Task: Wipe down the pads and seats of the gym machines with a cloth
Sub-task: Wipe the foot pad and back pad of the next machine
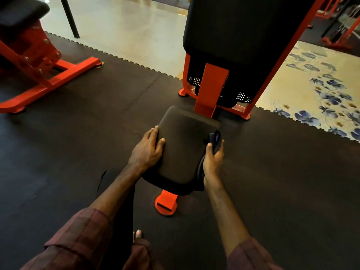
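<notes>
Two hands work the seat [183, 145]. Our left hand [147, 151] rests on its 9 o'clock edge, fingers straight and relaxed — our right hand [213, 159] grips the dark cloth [215, 139] against the 3 o'clock edge. Back pad [233, 30] stands at 12 o'clock.

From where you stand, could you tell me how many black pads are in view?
3: the seat under both hands, the back pad upright behind it, and another machine's pad at top left. Others may lie out of frame.
</notes>
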`<control>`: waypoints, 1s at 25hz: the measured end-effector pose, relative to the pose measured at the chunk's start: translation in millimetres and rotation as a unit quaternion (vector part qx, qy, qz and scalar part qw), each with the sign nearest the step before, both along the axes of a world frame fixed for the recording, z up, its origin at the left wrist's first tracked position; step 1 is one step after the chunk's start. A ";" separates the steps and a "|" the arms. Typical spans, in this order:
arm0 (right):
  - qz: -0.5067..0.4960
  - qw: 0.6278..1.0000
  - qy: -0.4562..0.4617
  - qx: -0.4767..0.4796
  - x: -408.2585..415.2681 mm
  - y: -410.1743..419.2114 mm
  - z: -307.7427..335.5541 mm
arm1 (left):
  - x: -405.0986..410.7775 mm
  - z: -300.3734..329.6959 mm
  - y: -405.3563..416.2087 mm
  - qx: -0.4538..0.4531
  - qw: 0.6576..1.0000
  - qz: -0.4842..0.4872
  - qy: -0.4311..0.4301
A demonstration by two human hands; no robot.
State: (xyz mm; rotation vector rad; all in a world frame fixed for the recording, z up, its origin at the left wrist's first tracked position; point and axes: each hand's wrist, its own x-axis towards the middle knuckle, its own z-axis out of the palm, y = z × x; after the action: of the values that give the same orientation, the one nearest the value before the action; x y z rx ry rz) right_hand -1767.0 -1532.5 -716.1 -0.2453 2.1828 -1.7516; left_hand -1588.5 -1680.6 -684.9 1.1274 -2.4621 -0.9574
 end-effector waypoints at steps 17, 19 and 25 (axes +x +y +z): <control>0.014 1.000 0.025 0.004 1.3 12.2 -54.5 | 3.2 -7.6 -6.3 0.026 0.999 0.020 0.035; 0.019 1.000 -0.007 -0.002 -29.9 -5.4 -38.3 | 3.2 -8.4 -7.2 0.029 0.999 0.022 0.037; 0.033 0.998 -0.012 0.050 -120.8 -59.7 10.4 | 4.7 -12.4 -7.3 0.031 0.997 0.034 0.055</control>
State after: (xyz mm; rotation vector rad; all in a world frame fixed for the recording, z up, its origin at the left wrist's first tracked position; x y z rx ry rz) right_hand -1887.8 -1592.2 -705.7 -0.2669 2.2121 -1.5959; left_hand -1583.8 -1687.9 -697.4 1.1375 -2.3067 -1.0533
